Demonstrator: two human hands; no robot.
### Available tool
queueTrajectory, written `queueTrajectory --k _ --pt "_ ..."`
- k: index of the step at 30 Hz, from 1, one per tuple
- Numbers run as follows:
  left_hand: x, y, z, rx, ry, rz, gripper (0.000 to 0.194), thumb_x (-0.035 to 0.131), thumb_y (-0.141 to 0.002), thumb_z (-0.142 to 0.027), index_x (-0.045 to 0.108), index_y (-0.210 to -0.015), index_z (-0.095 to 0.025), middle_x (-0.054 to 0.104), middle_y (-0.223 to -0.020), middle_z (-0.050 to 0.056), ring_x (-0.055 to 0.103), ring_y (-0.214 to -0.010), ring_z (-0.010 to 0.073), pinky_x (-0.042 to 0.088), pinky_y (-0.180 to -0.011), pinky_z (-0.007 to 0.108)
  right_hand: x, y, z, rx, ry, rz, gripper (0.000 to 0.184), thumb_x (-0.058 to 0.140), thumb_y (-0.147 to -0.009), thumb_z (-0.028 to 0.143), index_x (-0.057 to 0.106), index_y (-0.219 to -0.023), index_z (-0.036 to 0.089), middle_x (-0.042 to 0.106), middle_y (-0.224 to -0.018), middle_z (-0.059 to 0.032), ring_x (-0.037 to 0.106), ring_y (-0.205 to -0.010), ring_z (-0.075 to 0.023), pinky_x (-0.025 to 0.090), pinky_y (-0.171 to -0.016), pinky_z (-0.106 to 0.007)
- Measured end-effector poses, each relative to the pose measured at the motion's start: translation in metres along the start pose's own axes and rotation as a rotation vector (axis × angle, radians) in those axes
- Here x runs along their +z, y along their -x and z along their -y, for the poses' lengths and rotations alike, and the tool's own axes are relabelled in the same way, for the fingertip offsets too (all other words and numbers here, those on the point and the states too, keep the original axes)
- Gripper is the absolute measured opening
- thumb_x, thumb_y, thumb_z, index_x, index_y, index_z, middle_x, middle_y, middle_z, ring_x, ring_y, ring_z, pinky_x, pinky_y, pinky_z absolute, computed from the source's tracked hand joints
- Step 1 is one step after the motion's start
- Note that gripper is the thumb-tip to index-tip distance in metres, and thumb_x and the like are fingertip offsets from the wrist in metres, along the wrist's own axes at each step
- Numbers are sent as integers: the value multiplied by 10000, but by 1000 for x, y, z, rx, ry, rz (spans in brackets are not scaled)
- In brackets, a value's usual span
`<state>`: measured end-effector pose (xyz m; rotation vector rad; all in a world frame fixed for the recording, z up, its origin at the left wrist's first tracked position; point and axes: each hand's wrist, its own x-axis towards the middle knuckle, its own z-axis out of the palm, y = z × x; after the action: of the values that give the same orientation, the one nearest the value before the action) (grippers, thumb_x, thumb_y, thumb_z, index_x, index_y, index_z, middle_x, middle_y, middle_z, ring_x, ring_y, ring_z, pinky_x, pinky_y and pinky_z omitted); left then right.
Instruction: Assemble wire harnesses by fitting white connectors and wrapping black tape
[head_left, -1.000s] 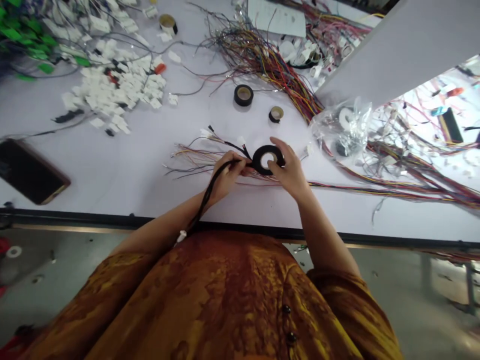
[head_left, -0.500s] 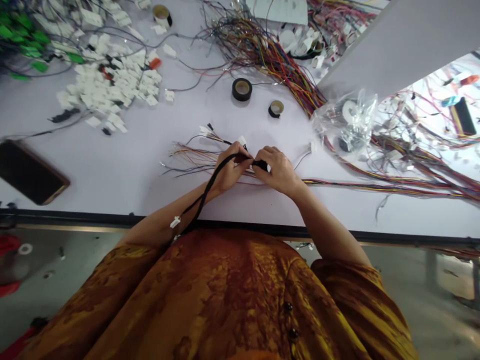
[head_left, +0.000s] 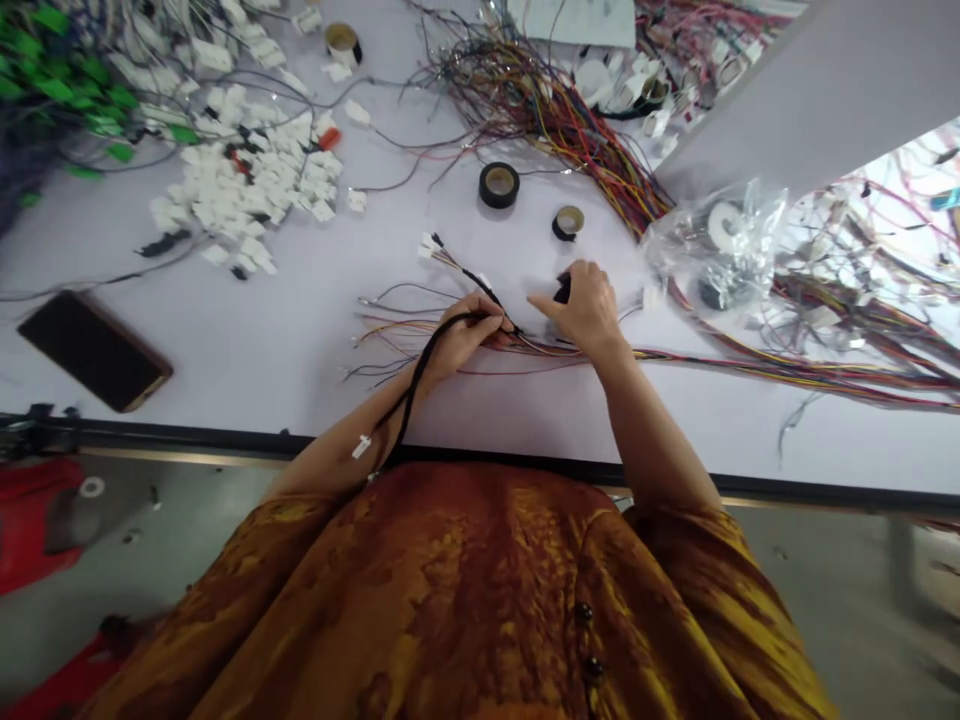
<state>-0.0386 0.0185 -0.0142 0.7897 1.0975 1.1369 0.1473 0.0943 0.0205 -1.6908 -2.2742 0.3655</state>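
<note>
My left hand (head_left: 474, 335) pinches a black taped wire harness (head_left: 429, 352) at its branching point, over the table. The harness curves back across my left forearm, where a white connector (head_left: 361, 446) hangs. A short black branch with white connectors (head_left: 430, 247) points up and left beyond my fingers. Loose wire ends (head_left: 375, 330) fan out to the left of the hand. Up and to the right, my right hand (head_left: 585, 305) is curled round a black tape roll (head_left: 562, 288), mostly hidden by the fingers, with the thumb stretched out. Below it runs a long bundle of coloured wires (head_left: 712, 365).
Two tape rolls, a larger one (head_left: 499, 185) and a smaller one (head_left: 568, 223), lie beyond my hands. White connectors (head_left: 255, 180) are heaped at upper left, a phone (head_left: 95, 350) below them. A clear plastic bag (head_left: 716, 240) sits right, by a grey panel (head_left: 817, 90).
My right hand has moved away from the harness, up and to the right, carrying the black roll. My left hand keeps its pinch. The view has shifted slightly.
</note>
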Motion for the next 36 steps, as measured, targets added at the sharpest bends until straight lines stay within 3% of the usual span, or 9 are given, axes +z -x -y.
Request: queueTrajectory --k 3,6,8,12,16,19,21,26,36 --pt "-4 7 -6 -60 74 9 374 793 -773 -461 586 -906 -180 754 -834 23 719 -648 133 575 -587 239 11 -2 -5 -76 67 0 496 662 -835 546 620 -1145 162 572 -1246 -196 497 -1181 -376 397 -993 -587" --pt "-23 17 -20 -102 207 8 339 806 -783 -417 642 -944 -169 761 -965 53 725 -711 116 556 -566 189 13 17 2 -216 5 5 405 582 -902 485 613 -1201 213 566 -1282 -153 496 -1218 -337 368 -1050 -544" --pt "-44 27 -33 -103 309 -98 215 775 -832 -337 678 -921 -167 756 -958 44 706 -712 84 543 -565 154 15 27 -5 -123 -37 -50 410 552 -908 441 591 -1234 196 576 -1246 -160 505 -1202 -333 376 -1043 -539" --pt "-79 48 -54 -9 406 -395 103 695 -907 -257 685 -866 -162 751 -889 26 685 -701 52 541 -583 116 26 31 -38 252 -52 -174 456 585 -834 436 599 -1175 133 567 -1190 -206 492 -1182 -370 386 -1012 -591" --pt "-86 60 -55 158 186 -471 177 772 -841 -309 672 -901 -177 764 -929 27 703 -661 68 565 -592 145 27 30 -47 303 -112 -151 269 612 -762 342 601 -965 166 595 -1067 -159 534 -1082 -322 405 -1004 -573" --pt "-85 63 -52 232 73 -393 286 792 -809 -405 654 -938 -190 761 -912 21 743 -705 119 600 -624 195 18 30 -27 261 -305 -178 240 587 -762 277 550 -985 196 604 -954 -80 578 -922 -227 472 -930 -474" --pt "-85 63 -51 215 81 -350 329 819 -775 -421 636 -924 -192 753 -840 9 756 -730 140 617 -656 217 12 31 -7 269 -581 -149 285 589 -803 335 513 -1055 225 591 -857 -13 573 -755 -160 512 -766 -356" --pt "-83 58 -50 215 127 -312 352 894 -677 -390 680 -882 -199 744 -842 -13 734 -726 95 622 -743 203 15 26 45 302 -1202 79 346 609 -820 498 514 -1049 256 510 -716 52 472 -566 -99 380 -491 -214" --pt "-90 62 -57 385 -187 -274 194 783 -813 -373 726 -869 -197 726 -958 36 716 -780 106 610 -775 232 -13 -19 100 233 -1384 394 360 707 -785 505 601 -999 235 466 -676 46 320 -461 -73 159 -374 -218"
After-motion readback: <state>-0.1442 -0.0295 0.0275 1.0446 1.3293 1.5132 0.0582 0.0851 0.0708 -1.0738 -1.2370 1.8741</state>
